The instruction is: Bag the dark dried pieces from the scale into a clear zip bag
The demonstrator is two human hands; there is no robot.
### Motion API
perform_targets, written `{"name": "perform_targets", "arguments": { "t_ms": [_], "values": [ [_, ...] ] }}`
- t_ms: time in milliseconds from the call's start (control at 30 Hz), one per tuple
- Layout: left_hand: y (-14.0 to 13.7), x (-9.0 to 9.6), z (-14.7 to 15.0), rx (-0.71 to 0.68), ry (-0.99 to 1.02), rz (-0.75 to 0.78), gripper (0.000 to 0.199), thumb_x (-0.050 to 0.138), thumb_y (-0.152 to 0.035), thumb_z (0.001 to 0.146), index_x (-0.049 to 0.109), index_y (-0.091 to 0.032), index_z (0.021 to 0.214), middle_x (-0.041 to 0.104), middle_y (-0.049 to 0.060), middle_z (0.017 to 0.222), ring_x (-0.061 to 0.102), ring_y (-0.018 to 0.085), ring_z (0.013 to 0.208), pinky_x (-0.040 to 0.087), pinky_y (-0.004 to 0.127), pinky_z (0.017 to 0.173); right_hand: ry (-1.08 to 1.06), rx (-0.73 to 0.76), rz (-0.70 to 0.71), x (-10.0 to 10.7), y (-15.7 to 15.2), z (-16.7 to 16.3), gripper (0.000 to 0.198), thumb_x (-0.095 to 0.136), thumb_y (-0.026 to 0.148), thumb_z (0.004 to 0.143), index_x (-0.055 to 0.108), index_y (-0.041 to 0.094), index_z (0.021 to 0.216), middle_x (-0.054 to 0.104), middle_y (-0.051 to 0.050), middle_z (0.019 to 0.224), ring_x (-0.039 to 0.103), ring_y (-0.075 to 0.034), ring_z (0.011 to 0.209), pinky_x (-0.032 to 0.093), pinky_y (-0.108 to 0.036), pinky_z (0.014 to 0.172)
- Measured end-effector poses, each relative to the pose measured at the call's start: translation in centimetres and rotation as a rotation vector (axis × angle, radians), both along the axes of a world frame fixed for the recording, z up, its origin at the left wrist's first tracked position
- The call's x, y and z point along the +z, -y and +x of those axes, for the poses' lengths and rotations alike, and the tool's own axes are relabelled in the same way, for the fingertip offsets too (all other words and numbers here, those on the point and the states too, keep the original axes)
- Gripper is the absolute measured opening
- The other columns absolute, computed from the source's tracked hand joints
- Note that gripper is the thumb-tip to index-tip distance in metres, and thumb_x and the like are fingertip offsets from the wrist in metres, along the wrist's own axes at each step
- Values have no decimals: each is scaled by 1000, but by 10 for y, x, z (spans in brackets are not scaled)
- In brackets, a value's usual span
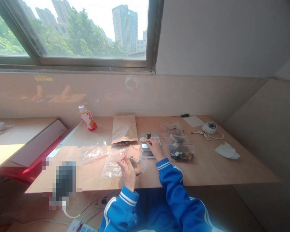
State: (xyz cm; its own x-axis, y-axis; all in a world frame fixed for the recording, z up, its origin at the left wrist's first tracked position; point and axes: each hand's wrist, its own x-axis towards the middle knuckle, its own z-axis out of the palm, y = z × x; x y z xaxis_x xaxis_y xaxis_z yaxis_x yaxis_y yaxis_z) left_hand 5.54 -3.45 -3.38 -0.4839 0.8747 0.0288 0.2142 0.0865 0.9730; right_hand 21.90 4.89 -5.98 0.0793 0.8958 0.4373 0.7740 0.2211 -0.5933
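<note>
My left hand is closed on the rim of a clear zip bag, which has brown and dark pieces in its lower part. My right hand reaches over a small silver digital scale. Its fingertips are pinched at a pale, flat piece on the scale's plate. Behind that piece lies a dark piece. What exactly the pieces are is too small to tell. Left of my left hand, a flat clear zip bag with a small white packet lies on the table.
Several filled zip bags lie in a row right of the scale. A brown paper pouch and a red-and-white bottle are at the back. Farther right are a small white fan with a cable, crumpled tissue and a green-handled tool.
</note>
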Motion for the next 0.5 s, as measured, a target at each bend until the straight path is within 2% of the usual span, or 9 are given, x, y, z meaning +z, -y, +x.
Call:
{"name": "perform_targets", "arguments": {
  "t_ms": [133,333,500],
  "values": [
    [1,2,0,-5,13,-18,32,30,-44,91,40,-17,104,55,18,111,55,28,110,41,45,95,-77,-25,19,5,5,3,17,52,21,84,69,19,83,68,-7,85,57,-23,87,46,-35,80],
    [-1,-3,-1,3,47,-24,43,37,-46,89,38,-13,115,53,23,117,51,31,118,38,46,99,-200,-96,24,22,12,5,21,53,31,84,70,19,83,72,-7,86,61,-22,85,47,-33,76],
    [-10,-2,2,-1,58,25,40,38,-46,89,40,-14,112,52,24,118,51,31,118,38,45,99,-455,-82,-43,40,17,2,27,56,39,80,71,17,84,73,-8,89,64,-22,84,50,-34,76]
  ]
}}
